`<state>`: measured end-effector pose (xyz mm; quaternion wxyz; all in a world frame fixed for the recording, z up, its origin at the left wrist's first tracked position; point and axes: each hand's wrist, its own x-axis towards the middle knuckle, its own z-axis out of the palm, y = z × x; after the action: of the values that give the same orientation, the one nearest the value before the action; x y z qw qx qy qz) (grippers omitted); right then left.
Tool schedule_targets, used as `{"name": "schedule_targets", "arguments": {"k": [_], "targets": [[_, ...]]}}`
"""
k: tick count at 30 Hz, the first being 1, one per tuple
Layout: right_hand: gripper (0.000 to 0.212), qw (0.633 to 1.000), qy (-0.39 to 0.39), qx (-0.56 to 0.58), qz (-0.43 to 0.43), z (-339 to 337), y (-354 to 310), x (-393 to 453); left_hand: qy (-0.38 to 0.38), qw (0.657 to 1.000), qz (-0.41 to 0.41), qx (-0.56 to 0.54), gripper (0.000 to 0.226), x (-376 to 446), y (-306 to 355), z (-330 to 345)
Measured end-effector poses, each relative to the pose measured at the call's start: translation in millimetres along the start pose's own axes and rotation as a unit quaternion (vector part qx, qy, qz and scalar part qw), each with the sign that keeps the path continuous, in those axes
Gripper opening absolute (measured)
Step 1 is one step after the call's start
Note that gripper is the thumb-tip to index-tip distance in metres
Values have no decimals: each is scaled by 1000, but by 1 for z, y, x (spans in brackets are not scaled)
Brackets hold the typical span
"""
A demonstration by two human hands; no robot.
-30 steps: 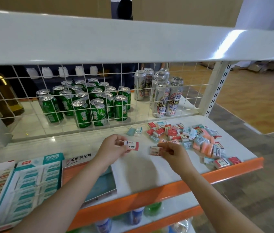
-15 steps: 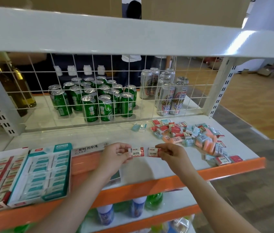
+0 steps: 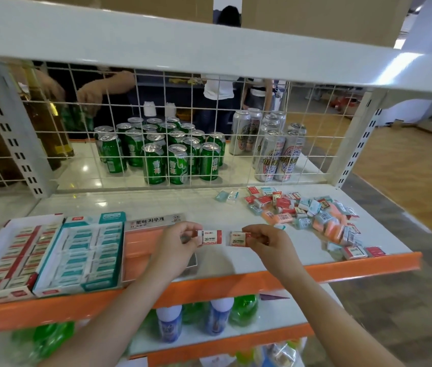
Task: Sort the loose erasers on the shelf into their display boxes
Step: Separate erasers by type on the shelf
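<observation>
behind wire grid (image 3: 183, 107) green cans (image 3: 167, 157), left hand (image 3: 175, 243) pinching red-white eraser (image 3: 210, 237), right hand (image 3: 271, 243) pinching pale eraser (image 3: 237, 239)

Your left hand (image 3: 176, 243) hides part of the orange display box (image 3: 140, 241). The red display box (image 3: 11, 258) is cut off at the left edge. The small print on the loose erasers (image 3: 312, 215) is unreadable.

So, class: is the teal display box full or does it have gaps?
Full, as far as shown: the teal display box holds unbroken rows of erasers.
</observation>
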<state>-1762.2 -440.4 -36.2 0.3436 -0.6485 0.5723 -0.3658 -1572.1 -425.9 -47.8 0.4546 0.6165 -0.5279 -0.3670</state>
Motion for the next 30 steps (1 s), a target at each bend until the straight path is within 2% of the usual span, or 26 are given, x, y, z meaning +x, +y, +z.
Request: {"name": "schedule_targets", "arguments": {"k": [8,18,23,30], "targets": [[21,1000,8,10,-21,46,-35,-2,61,995,48,67,20,-6,-9,-54],[23,998,-32,14,-46,154,-93,-4,87,988,36,120,19,-15,-43,-173],[20,995,-73,31,-67,203,-122,-12,104,989,24,107,28,-21,-62,-225],[21,990,-109,0,-86,251,-145,-15,132,977,2,166,13,-30,-78,-279]]}}
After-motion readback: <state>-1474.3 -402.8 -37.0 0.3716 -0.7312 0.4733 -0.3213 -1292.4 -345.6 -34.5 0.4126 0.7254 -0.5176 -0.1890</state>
